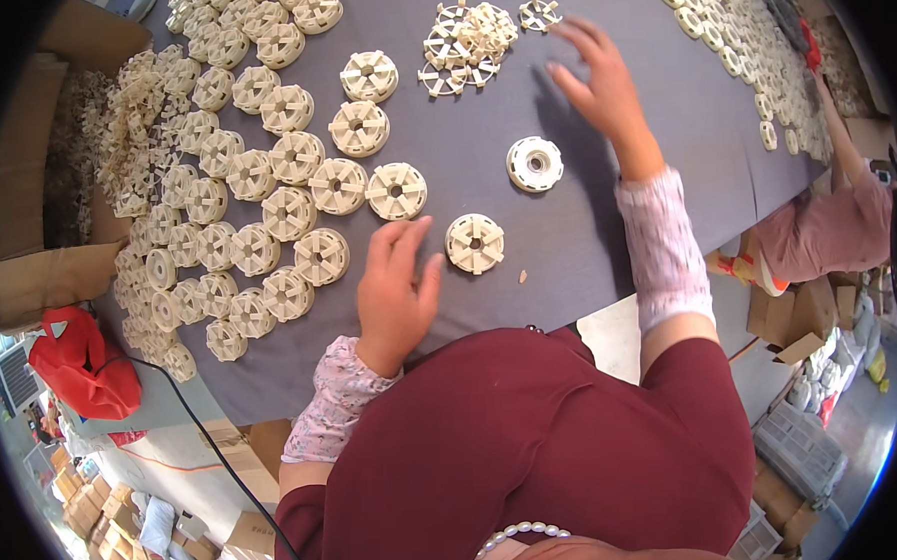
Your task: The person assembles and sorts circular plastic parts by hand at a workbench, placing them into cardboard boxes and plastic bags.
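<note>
My left hand (pixel 394 294) hovers over the grey table with its fingers apart, holding nothing. Just right of its thumb lies a cream round plastic part (pixel 475 244) with a slotted, spoked top. Above the fingertips is another such round part (pixel 396 191). My right hand (pixel 602 88) reaches toward the far side, thumb and fingers spread, with nothing visible in it. Closest to its fingertips is a thin spoked plastic ring (pixel 539 14), beside a pile of similar rings (pixel 468 44). Between my hands sits a cream round base (pixel 535 164) with an open, ringed centre.
Many assembled round parts (pixel 287 214) cover the table's left side, with small loose pieces (pixel 136 123) heaped beyond. More plastic rings (pixel 713 33) spread along the far right, where another person (pixel 826 223) works. A red bag (pixel 84 366) and a black cable (pixel 210 431) are at left.
</note>
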The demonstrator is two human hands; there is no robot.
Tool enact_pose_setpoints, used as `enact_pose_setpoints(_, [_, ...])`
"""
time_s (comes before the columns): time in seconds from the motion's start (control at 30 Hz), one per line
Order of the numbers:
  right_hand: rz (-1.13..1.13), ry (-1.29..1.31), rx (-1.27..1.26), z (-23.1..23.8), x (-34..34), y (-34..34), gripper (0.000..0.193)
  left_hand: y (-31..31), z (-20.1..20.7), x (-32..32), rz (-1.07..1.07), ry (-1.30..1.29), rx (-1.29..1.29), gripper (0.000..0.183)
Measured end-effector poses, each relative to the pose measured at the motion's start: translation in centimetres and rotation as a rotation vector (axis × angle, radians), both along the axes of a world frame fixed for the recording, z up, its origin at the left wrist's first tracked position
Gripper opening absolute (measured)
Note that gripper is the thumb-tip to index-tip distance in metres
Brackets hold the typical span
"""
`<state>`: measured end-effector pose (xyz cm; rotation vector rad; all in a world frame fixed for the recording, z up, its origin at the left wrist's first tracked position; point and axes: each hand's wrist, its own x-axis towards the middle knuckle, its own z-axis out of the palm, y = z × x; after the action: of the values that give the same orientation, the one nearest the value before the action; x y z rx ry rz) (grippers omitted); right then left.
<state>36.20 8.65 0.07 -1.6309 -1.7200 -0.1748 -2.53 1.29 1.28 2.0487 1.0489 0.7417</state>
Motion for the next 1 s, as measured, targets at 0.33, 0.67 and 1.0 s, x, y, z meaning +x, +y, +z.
enact_pose_setpoints(0.33, [-0.035, 0.524, -0.087, -1.5, 0.8, -1.5, 0.033, 1.8, -0.9, 3.1, 0.006, 0.209, 0.506, 0.055])
enact_pose_setpoints(0.67, [-0.320, 0.430, -0.282, -0.6, -0.1, -12.7, 0.040, 1.4, -0.6, 12.3, -0.269, 0.119, 0.398, 0.076])
enact_pose_setpoints(1.0, [-0.139, -0.067, -0.039, 0.8, 2.3, -4.5, 0.067, -0.3, -1.8, 11.3, -0.330, 0.262, 0.271, 0.074])
